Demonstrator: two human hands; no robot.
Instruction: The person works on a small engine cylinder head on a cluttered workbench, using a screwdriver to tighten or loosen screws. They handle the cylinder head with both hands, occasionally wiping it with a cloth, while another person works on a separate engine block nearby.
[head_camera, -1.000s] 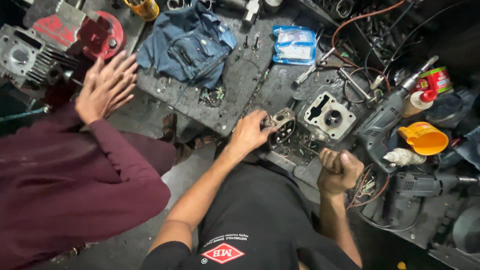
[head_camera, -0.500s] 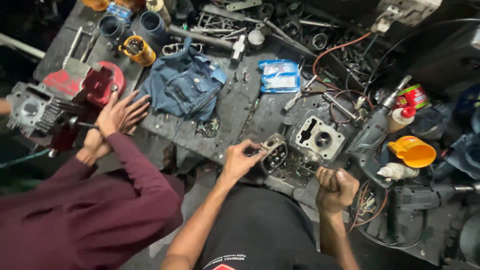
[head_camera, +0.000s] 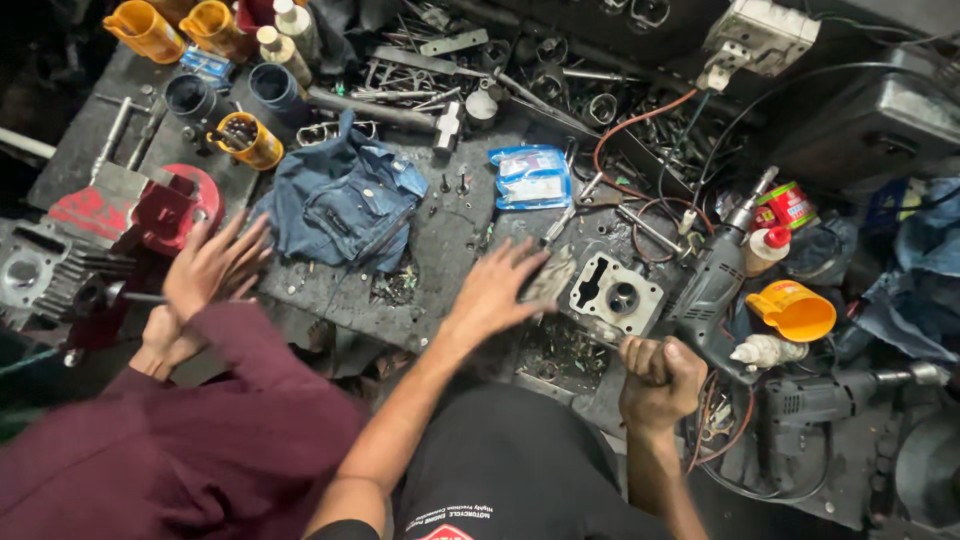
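Note:
My left hand (head_camera: 495, 290) reaches over the dark workbench (head_camera: 440, 240) with fingers spread, its fingertips resting on a blurred grey metal part (head_camera: 550, 280). Right beside that part lies a silver engine cylinder block (head_camera: 617, 295) with a round bore. My right hand (head_camera: 655, 375) is clenched in a fist at the bench's near edge, just below the block; I cannot see anything in it. A co-worker in a maroon sleeve (head_camera: 200, 440) holds an open hand (head_camera: 212, 265) over the left of the bench, next to a finned engine part (head_camera: 45, 280).
A blue denim garment (head_camera: 340, 200) and a blue plastic packet (head_camera: 528, 175) lie mid-bench. Two electric drills (head_camera: 715, 285) (head_camera: 830, 395), a yellow funnel (head_camera: 795, 312), cables, yellow cups (head_camera: 250, 140) and several loose tools crowd the back and right. A red vice (head_camera: 165, 205) stands left.
My left hand, earlier curled around the grey part, now has its fingers spread over it. The view has shifted, showing more of the bench's back. The co-worker's hand stays over the left side.

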